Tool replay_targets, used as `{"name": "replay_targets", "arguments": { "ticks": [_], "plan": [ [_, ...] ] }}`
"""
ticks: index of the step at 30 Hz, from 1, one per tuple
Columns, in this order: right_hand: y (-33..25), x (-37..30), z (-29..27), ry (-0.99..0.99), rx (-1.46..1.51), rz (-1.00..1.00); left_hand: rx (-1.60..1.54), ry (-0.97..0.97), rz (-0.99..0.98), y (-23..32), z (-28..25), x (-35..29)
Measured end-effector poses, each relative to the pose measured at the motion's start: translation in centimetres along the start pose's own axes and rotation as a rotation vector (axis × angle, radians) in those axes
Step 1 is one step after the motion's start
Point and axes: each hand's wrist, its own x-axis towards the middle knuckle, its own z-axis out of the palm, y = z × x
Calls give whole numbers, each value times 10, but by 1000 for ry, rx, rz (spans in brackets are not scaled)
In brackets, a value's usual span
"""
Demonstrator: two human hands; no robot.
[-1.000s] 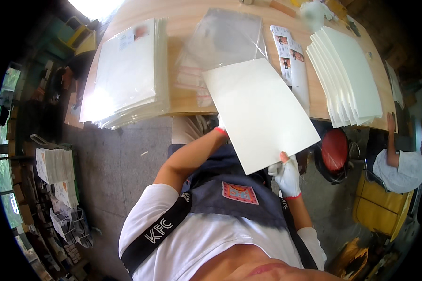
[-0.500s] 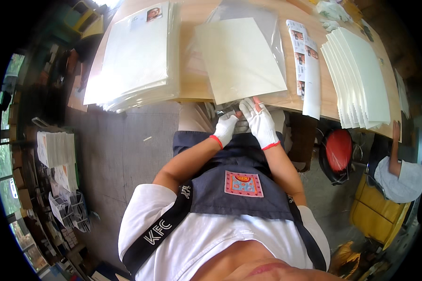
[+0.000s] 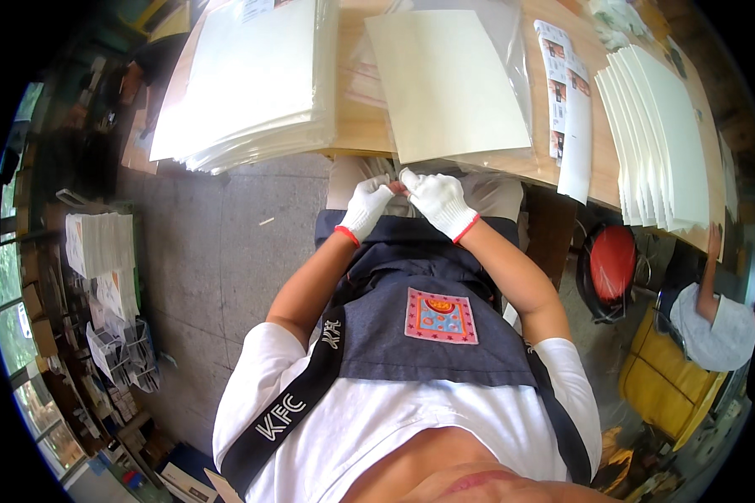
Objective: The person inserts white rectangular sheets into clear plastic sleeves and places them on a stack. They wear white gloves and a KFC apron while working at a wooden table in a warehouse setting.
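My left hand and my right hand wear white knit gloves with red cuffs and bare fingertips. They meet just in front of the table edge, above my lap. The fingers of both are curled in and pinched together at the tips; whatever lies between them is too small to make out. Just beyond them, a plain cream board rests on a clear plastic bag, its near corner close to the table edge. Neither hand touches the board.
A thick stack of boards in clear bags stands left on the table. To the right lie printed label strips and a fanned stack of pale boards. A red-seated stool and another person are at right.
My hands have drawn back slightly from the board's near edge and come together at the fingertips. My right fingers, stretched out before, are now curled. The whole view has shifted a little.
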Motion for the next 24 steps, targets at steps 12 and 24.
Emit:
{"name": "replay_targets", "arguments": {
  "ticks": [12,24],
  "plan": [
    [194,-278,11,563,1338,816,701,164,245,1,-31,-18],
    [119,-92,-67,362,-279,63,1334,166,1384,46,12,10]
  ]
}}
